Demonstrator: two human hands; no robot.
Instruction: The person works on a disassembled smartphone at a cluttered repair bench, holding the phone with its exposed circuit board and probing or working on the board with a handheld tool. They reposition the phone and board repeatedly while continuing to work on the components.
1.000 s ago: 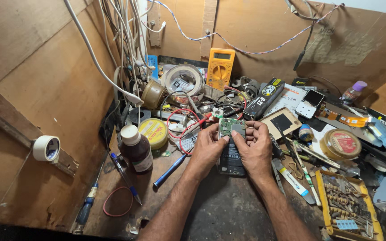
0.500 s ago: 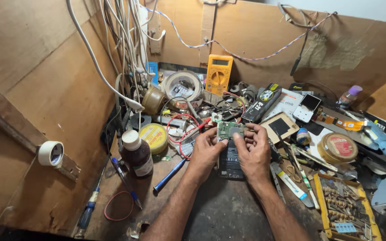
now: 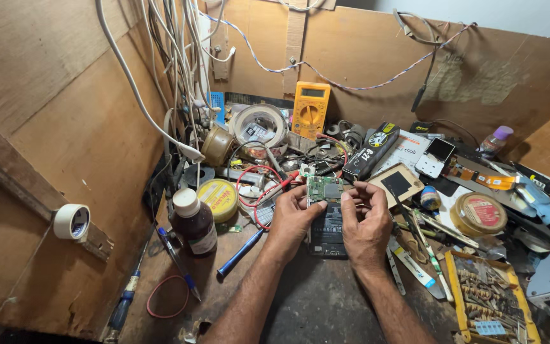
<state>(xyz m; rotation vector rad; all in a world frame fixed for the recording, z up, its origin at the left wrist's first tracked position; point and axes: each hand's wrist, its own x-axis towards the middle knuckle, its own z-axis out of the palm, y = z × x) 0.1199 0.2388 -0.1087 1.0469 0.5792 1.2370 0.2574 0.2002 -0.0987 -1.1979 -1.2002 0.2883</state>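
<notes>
My left hand (image 3: 291, 218) and my right hand (image 3: 365, 223) together hold a small green circuit board (image 3: 324, 189) by its side edges, just above an opened black phone body (image 3: 326, 230) lying on the dark bench. Thumbs and fingertips pinch the board from left and right. Both palms rest against the sides of the phone body. Red and black probe wires (image 3: 263, 189) lie just left of my left hand.
A brown bottle with a white cap (image 3: 192, 221), a yellow tin (image 3: 217, 199), a blue-handled screwdriver (image 3: 240, 253), a yellow multimeter (image 3: 310, 109), tape rolls (image 3: 259, 125), a round orange tin (image 3: 477, 214), tweezers and a parts tray (image 3: 488, 299) crowd the bench. Plywood walls enclose it.
The view has shifted slightly downward and closer. My hands stay on the green board over the phone body, with the fingers adjusted a little.
</notes>
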